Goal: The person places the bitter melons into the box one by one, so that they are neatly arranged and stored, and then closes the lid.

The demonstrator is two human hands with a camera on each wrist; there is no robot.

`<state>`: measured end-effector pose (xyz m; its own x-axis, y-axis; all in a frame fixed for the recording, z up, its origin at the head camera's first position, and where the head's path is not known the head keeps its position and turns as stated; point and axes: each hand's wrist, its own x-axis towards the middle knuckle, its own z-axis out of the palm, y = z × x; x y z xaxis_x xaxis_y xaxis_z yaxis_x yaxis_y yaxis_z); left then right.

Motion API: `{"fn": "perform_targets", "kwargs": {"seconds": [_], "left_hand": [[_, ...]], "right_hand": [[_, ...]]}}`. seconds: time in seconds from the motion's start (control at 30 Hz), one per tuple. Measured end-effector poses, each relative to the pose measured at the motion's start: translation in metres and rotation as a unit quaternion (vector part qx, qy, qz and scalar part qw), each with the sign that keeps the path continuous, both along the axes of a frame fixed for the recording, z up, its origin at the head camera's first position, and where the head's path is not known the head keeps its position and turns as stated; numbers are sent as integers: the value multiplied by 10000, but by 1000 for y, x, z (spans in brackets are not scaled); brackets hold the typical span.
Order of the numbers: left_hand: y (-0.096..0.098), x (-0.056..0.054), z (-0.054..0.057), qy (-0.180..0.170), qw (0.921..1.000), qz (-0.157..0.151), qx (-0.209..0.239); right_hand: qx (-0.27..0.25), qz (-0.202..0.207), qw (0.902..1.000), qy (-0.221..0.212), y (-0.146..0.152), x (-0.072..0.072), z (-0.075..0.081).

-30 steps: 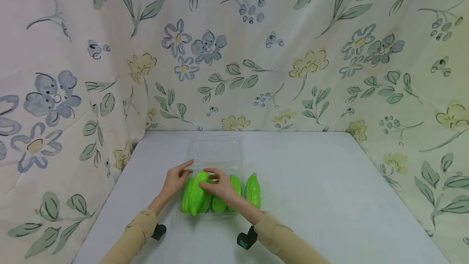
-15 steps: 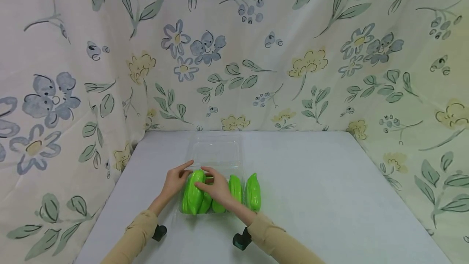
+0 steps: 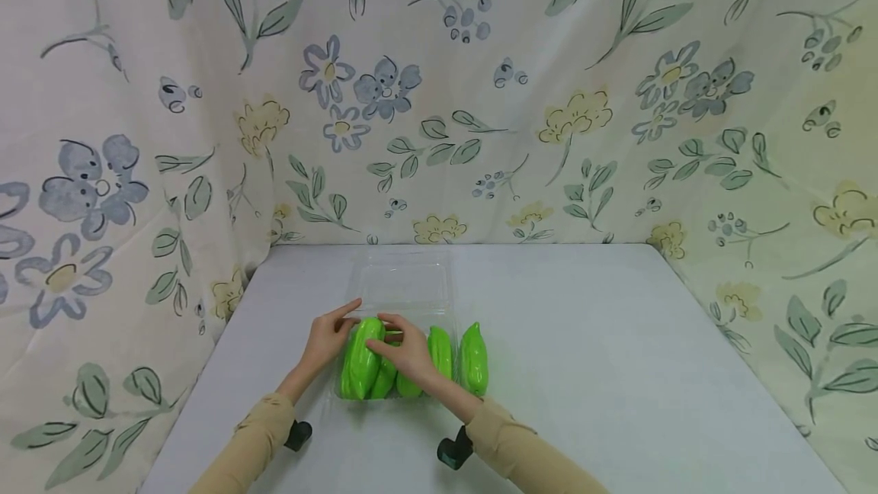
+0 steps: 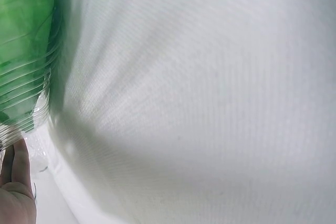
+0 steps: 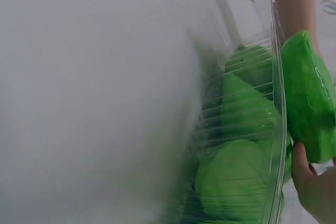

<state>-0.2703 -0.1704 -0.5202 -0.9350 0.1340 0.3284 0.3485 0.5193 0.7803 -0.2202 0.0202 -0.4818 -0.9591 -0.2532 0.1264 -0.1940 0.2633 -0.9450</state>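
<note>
A bitter melon [image 3: 365, 360], glossy bright green with a tapering end, lies over others at the left part of a clear plastic clamshell box [image 3: 384, 400]. My right hand [image 3: 405, 349] grips it from the right, the thumb across its near side. In the right wrist view this melon [image 5: 310, 95] shows above the box rim, with the right hand [image 5: 317, 190] at its end. My left hand [image 3: 328, 339] is at the box's back left corner, fingers stretched out. In the left wrist view its straight fingers [image 4: 21, 166] touch the ribbed plastic wall [image 4: 26, 85].
The box's transparent lid [image 3: 401, 284] lies folded back behind it. More melons, such as one at the right [image 3: 441, 353], sit inside the box. Another loose melon [image 3: 474, 359] lies on the white table [image 3: 617, 357] just right of it. A floral cloth [image 3: 439, 136] hangs behind.
Over the last second my right hand has shifted slightly left with the melon, bringing it over the box's left side. In the last half second it has barely moved. My left hand has stayed in place.
</note>
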Motion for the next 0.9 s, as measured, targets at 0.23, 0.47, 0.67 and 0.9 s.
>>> {"fn": "perform_targets", "kwargs": {"seconds": [0.23,0.47,0.67,0.9], "left_hand": [[0,-1,-2,-71,10000,32,-40],[0,-1,-1,-56,10000,48,-3],[0,0,-2,-14,10000,41,-10],[0,-1,-3,123,9999,-16,21]], "right_hand": [[-199,-95,9996,-147,1,0,-3],[-345,-107,9992,-166,2,2,-1],[-290,-60,9994,-168,2,1,-1],[-170,-60,9997,-149,1,2,-1]]}}
